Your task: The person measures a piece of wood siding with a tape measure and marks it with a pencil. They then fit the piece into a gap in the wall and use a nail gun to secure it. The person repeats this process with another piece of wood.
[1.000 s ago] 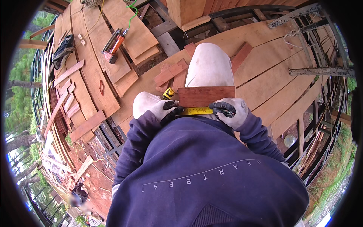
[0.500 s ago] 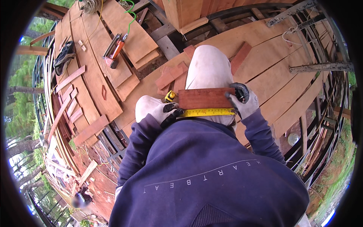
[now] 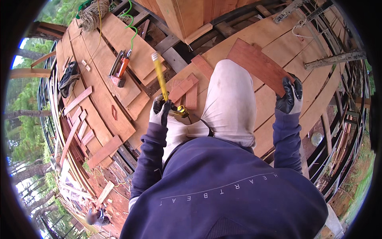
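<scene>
One tape-measure case (image 3: 182, 111) shows at left, its yellow blade (image 3: 160, 77) reaching far out from the left hand (image 3: 160, 109). I judge the blade light, springy and prone to buckle, best held close to the case. The left hand is closed, fingers curled about the blade's near end; whether it also grips the case, I cannot tell. At right, the reddish-brown board (image 3: 258, 63) slants from far left to near right over the planks (image 3: 264, 107). From here I take it as stiff, fairly light and sturdy, though end-heavy; mid-length should balance better. The right hand (image 3: 289, 95) is clasped about its near right end.
</scene>
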Available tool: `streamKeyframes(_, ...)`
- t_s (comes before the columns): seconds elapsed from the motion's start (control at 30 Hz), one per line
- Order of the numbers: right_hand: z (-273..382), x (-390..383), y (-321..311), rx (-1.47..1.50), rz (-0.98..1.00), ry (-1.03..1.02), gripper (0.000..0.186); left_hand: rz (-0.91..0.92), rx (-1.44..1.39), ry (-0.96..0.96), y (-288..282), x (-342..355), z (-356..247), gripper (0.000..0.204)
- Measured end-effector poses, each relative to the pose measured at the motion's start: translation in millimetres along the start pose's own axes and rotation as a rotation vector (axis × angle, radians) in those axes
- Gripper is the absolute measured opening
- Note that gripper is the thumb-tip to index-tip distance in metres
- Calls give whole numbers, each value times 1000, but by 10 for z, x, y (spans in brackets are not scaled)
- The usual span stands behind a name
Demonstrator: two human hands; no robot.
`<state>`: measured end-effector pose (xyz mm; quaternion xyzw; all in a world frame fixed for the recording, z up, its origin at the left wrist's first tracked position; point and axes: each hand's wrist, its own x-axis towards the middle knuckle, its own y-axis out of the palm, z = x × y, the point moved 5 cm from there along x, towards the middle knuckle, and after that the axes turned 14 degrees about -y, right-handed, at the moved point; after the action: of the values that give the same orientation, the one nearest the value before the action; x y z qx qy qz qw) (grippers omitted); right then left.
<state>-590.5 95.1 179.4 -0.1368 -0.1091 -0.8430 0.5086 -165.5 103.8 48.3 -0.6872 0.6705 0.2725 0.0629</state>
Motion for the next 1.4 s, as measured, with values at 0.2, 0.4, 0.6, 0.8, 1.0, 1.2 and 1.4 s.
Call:
streamKeyframes(0.2,-12,-202,-93,-307,-10,-223,17,39,1095,-71,161,95,467,47)
streamKeyframes(0.4,-16,-807,696,579,-118,458,32,262,383,-101,1018,-308,-371,52)
streamKeyframes(0.6,211,-583,1312,113,461,55,32,68,-208,-153,1152,-376,-768,37)
streamKeyframes(0.8,-1967,299,206,-321,-39,190,19,-138,-24,-180,464,-405,-789,36)
streamKeyframes(1.0,-3670,168,-108,-1076,170,843,99,-57,680,161,711,-391,-859,31)
streamKeyframes(1.2,-3811,220,189,-1169,165,935,98,38,98,-236,1035,-377,-952,44)
streamKeyframes(1.4,-4382,73,-310,-971,7,942,89,123,154,-215,1143,-492,-1145,51)
